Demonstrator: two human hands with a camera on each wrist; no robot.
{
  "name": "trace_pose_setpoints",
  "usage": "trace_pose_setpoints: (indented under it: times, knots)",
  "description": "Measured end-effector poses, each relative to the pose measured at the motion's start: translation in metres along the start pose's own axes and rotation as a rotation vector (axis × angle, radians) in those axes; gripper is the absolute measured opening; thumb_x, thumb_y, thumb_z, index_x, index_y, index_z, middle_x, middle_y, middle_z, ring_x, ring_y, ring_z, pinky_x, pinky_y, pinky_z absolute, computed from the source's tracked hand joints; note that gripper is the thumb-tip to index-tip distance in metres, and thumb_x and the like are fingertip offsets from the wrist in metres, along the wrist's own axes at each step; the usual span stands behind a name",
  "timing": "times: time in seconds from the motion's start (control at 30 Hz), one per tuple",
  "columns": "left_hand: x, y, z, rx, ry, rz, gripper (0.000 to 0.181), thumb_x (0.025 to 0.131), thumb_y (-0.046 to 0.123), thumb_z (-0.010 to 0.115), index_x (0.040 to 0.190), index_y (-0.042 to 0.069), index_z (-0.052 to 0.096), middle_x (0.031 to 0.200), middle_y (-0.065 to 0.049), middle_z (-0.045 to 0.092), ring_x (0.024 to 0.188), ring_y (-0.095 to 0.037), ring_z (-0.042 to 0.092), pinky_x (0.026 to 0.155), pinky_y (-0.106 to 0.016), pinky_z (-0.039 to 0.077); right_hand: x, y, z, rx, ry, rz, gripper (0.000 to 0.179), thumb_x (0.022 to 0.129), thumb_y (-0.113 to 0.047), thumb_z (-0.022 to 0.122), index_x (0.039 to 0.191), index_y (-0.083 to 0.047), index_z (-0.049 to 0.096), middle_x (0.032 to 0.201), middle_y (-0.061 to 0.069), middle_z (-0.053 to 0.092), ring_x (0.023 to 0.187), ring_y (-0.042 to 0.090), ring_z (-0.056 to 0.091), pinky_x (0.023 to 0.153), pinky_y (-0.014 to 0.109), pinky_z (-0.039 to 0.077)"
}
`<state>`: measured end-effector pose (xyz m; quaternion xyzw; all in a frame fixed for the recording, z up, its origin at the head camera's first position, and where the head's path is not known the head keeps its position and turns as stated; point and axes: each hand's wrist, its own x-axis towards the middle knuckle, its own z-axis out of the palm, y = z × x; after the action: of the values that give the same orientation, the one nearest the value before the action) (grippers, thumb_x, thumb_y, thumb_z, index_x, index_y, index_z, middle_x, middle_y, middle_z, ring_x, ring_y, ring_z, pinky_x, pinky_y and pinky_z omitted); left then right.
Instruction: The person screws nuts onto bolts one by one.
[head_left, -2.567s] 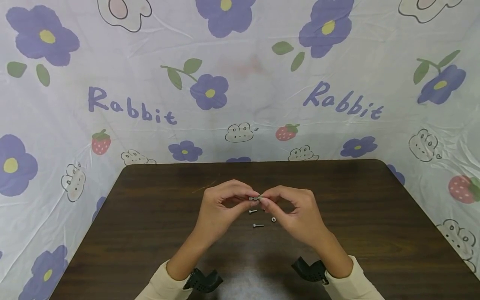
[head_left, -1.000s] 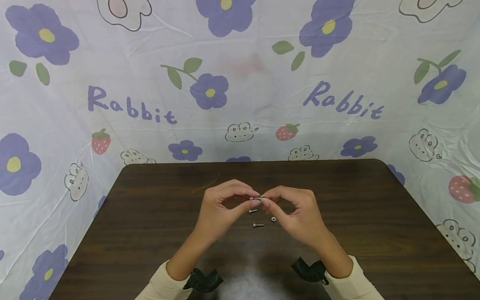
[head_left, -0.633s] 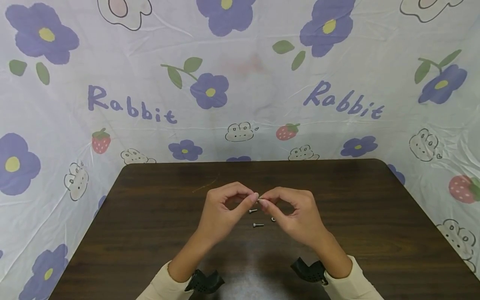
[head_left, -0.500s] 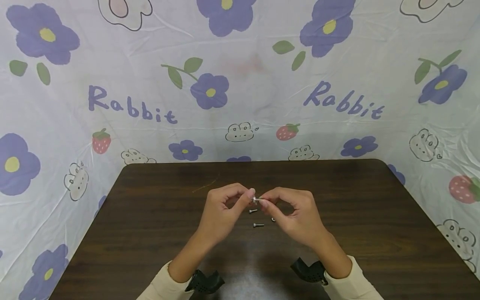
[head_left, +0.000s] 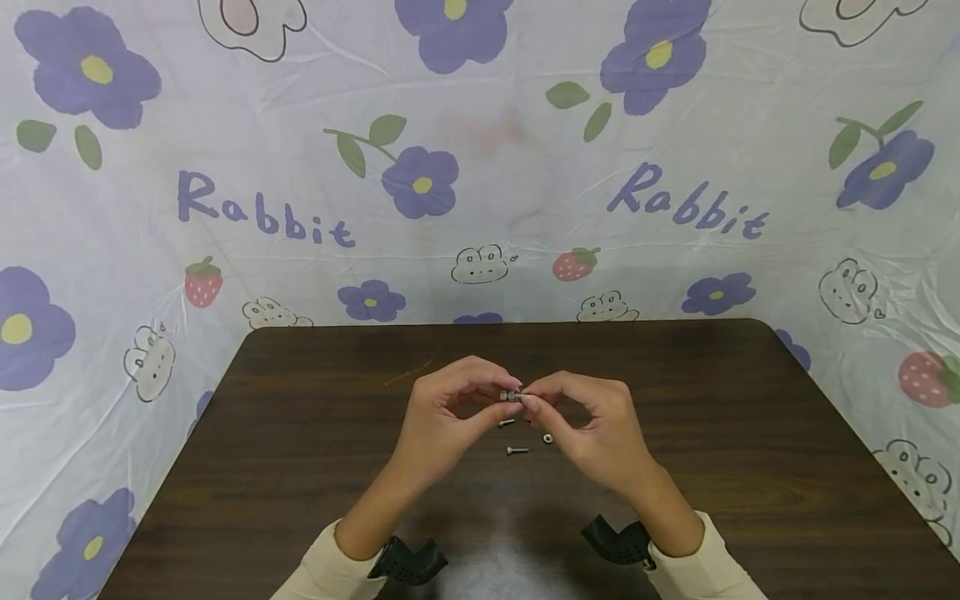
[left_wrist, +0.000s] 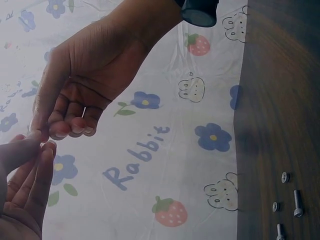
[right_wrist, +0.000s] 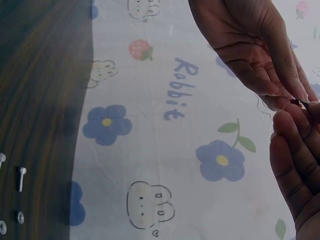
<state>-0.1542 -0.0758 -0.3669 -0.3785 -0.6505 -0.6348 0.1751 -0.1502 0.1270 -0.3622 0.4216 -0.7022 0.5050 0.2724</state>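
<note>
A small silver bolt with a nut [head_left: 512, 396] around it is held level between both hands above the table. My left hand [head_left: 453, 404] has its thumb and index finger curled around the head-and-nut part, thumb below and index above. My right hand [head_left: 592, 421] pinches the right end, covering the tip of the shank. In the left wrist view the right hand [left_wrist: 95, 75] comes in from the top and meets the left hand [left_wrist: 25, 185] at the fingertips, which hide most of the bolt. In the right wrist view a dark bit of the bolt [right_wrist: 297, 102] shows between fingertips.
Beneath the hands, a loose bolt [head_left: 517, 451], another bolt [head_left: 507, 422] and a nut [head_left: 547, 438] lie on the dark wooden table [head_left: 300, 467]. The left wrist view shows a second loose nut [left_wrist: 276, 206]. A printed cloth [head_left: 480, 208] surrounds the table's back and sides.
The left thumb rolled up over the bolt half a second ago and is now back below it, index finger raised above. The right hand stays nearly still. Loose parts have not moved.
</note>
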Motion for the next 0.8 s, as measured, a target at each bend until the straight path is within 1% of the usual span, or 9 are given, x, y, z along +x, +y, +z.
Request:
trace_pose_setpoints:
  times: [0.17,0.23,0.3,0.4,0.5,0.6,0.67,0.8]
  knots:
    - [-0.0006,-0.0013,0.0003,0.011,0.011,0.008,0.020,0.084,-0.006,0.079,0.101,0.005,0.076,0.095,-0.007,0.071,0.084,-0.020,0.069,0.071,-0.041,0.063,-0.0006,-0.0002,0.0000,0.001,0.003,0.004,0.018,0.089,0.007,0.072,0.097,-0.009,0.074,0.078,-0.001,0.072,0.065,0.010,0.067,0.060,0.022,0.057]
    - [-0.0007,-0.0012,0.0006,0.018,0.014,0.003,0.019,0.085,-0.004,0.079,0.101,0.005,0.076,0.094,-0.007,0.072,0.082,-0.019,0.069,0.069,-0.039,0.063,-0.0004,-0.0003,-0.0001,-0.001,0.005,0.002,0.019,0.088,0.008,0.072,0.097,-0.009,0.074,0.078,-0.001,0.072,0.064,0.009,0.067,0.060,0.021,0.056]
    - [-0.0008,-0.0010,0.0009,0.026,0.016,-0.005,0.017,0.086,-0.002,0.079,0.100,0.006,0.076,0.093,-0.006,0.072,0.081,-0.019,0.068,0.068,-0.036,0.062,-0.0002,-0.0002,-0.0001,-0.002,0.005,-0.001,0.013,0.091,0.004,0.072,0.097,-0.008,0.074,0.078,-0.001,0.072,0.064,0.009,0.067,0.060,0.021,0.056]
    - [-0.0008,-0.0003,0.0013,0.032,0.015,-0.020,0.013,0.088,0.000,0.078,0.099,0.006,0.076,0.092,-0.005,0.072,0.079,-0.018,0.069,0.068,-0.035,0.062,0.0003,0.0002,-0.0001,-0.002,0.003,-0.008,0.003,0.095,-0.006,0.071,0.096,-0.006,0.074,0.078,0.000,0.072,0.064,0.009,0.067,0.060,0.021,0.056]
    - [-0.0012,-0.0001,0.0016,0.042,0.012,-0.036,0.008,0.090,0.001,0.076,0.097,0.006,0.076,0.090,-0.005,0.072,0.078,-0.019,0.071,0.069,-0.037,0.063,0.0003,0.0003,0.0003,0.001,-0.001,-0.014,0.008,0.098,-0.012,0.070,0.095,-0.005,0.074,0.079,0.001,0.072,0.064,0.009,0.067,0.060,0.021,0.057]
    - [-0.0016,0.0001,0.0019,0.059,0.014,-0.049,0.002,0.093,0.004,0.074,0.094,0.006,0.075,0.087,-0.006,0.072,0.077,-0.020,0.071,0.068,-0.038,0.063,0.0000,0.0000,0.0009,0.009,-0.006,-0.016,0.005,0.097,-0.008,0.070,0.095,-0.005,0.074,0.079,0.001,0.073,0.064,0.009,0.068,0.060,0.021,0.057]
    - [-0.0018,0.0000,0.0023,0.069,0.015,-0.063,0.005,0.095,0.006,0.072,0.091,0.005,0.075,0.085,-0.006,0.072,0.075,-0.019,0.071,0.067,-0.037,0.063,-0.0001,-0.0003,0.0011,0.016,-0.012,-0.013,0.004,0.094,-0.003,0.071,0.095,-0.006,0.074,0.080,0.002,0.073,0.064,0.010,0.068,0.060,0.022,0.057]
    - [-0.0024,0.0011,0.0028,0.109,0.017,-0.116,0.018,0.100,0.010,0.066,0.084,0.006,0.074,0.079,-0.002,0.071,0.071,-0.016,0.070,0.065,-0.034,0.062,-0.0003,-0.0012,0.0015,0.009,-0.025,0.004,0.017,0.089,0.006,0.073,0.095,-0.010,0.074,0.081,0.002,0.073,0.065,0.009,0.068,0.061,0.022,0.057]
